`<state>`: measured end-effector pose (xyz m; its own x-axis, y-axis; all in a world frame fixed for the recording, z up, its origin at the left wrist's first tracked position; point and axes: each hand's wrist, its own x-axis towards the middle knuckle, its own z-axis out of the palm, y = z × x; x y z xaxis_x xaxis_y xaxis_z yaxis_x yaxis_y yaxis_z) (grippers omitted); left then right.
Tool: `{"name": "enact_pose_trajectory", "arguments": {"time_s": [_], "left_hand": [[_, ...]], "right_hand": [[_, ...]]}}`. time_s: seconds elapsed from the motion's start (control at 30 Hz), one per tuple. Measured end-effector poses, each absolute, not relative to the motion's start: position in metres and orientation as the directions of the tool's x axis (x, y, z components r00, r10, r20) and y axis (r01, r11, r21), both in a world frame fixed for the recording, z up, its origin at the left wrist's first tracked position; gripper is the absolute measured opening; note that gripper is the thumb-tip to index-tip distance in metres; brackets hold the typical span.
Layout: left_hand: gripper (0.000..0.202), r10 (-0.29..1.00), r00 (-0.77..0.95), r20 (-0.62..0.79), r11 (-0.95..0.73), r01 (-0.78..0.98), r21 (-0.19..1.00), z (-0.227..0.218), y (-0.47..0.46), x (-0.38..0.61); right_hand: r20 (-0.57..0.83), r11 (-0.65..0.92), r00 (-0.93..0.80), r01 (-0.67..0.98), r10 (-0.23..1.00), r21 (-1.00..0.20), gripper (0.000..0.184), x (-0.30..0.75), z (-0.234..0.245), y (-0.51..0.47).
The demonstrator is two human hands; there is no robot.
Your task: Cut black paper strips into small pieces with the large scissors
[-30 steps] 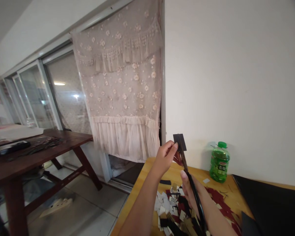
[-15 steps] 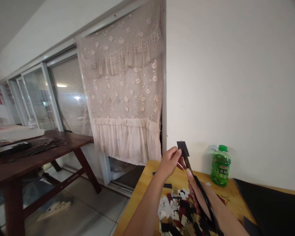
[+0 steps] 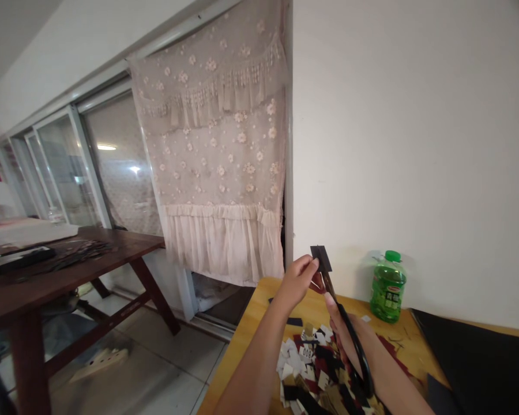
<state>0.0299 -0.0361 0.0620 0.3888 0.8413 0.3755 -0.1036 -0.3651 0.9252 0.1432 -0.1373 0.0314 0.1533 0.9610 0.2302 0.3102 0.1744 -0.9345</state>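
Note:
My left hand [image 3: 300, 280] pinches a small black piece of card or similar sheet [image 3: 322, 257] between thumb and fingers, above the far end of the wooden table. My right hand [image 3: 350, 334] is closed around the black handles of a pair of scissors [image 3: 358, 340]. The scissor blades point up and away from me and overlap the black piece; whether they are cutting into it I cannot tell. Below my hands lies a heap of small cut scraps [image 3: 311, 369] in white, black, tan and dark red, partly hidden by my right hand.
A green bottle [image 3: 388, 288] stands by the wall on the wooden table [image 3: 237, 369]. A large black sheet [image 3: 480, 357] lies at the right. A dark brown table [image 3: 125, 245] with a pile of dark strips stands left. A lace curtain [image 3: 220, 161] hangs over the doorway.
The camera view has shifted slightly. Both hands, the scissors and the black piece keep nearly the same position relative to each other.

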Motion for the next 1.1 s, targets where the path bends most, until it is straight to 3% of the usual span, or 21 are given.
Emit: {"name": "enact_pose_trajectory", "arguments": {"time_s": [0.23, 0.3, 0.4, 0.5, 0.63, 0.73, 0.8, 0.93, 1.1], "left_hand": [[0.041, 0.845, 0.389, 0.367, -0.342, -0.135, 0.93, 0.057, -0.03, 0.026], [0.041, 0.868, 0.362, 0.341, -0.288, -0.193, 0.938, 0.055, -0.026, 0.027], [0.047, 0.95, 0.267, 0.161, -0.032, -0.429, 0.903, 0.059, -0.022, 0.029], [0.06, 0.942, 0.335, 0.016, 0.195, -0.586, 0.786, 0.071, -0.027, 0.027], [0.061, 0.922, 0.337, 0.192, 0.118, -0.715, 0.689, 0.097, -0.055, 0.016], [0.06, 0.896, 0.234, 0.378, -0.086, -0.744, 0.662, 0.115, -0.083, 0.006], [0.062, 0.88, 0.202, 0.429, -0.17, -0.71, 0.683, 0.124, -0.098, 0.002], [0.064, 0.885, 0.213, 0.414, -0.152, -0.707, 0.69, 0.128, -0.107, -0.001], [0.069, 0.899, 0.298, 0.321, -0.03, -0.69, 0.723, 0.119, -0.089, 0.004]], "right_hand": [[0.063, 0.031, 0.081, 0.344, 0.995, -0.938, 0.025, 0.144, 0.027, -0.129], [0.016, -0.011, 0.073, 0.354, 0.997, -0.935, 0.037, 0.142, 0.027, -0.125], [-0.018, -0.048, 0.08, 0.386, 0.997, -0.921, 0.052, 0.131, 0.026, -0.121], [0.097, 0.059, 0.063, 0.444, 0.993, -0.894, 0.051, 0.114, 0.027, -0.124], [0.306, 0.281, -0.027, 0.479, 0.952, -0.832, 0.049, 0.099, 0.032, -0.138], [0.371, 0.372, -0.105, 0.499, 0.923, -0.782, 0.047, 0.097, 0.038, -0.152], [0.406, 0.427, -0.153, 0.472, 0.901, -0.771, 0.045, 0.097, 0.042, -0.16], [0.461, 0.484, -0.163, 0.421, 0.872, -0.767, 0.047, 0.097, 0.048, -0.17], [0.38, 0.381, -0.104, 0.478, 0.919, -0.791, 0.048, 0.097, 0.048, -0.162]]}}
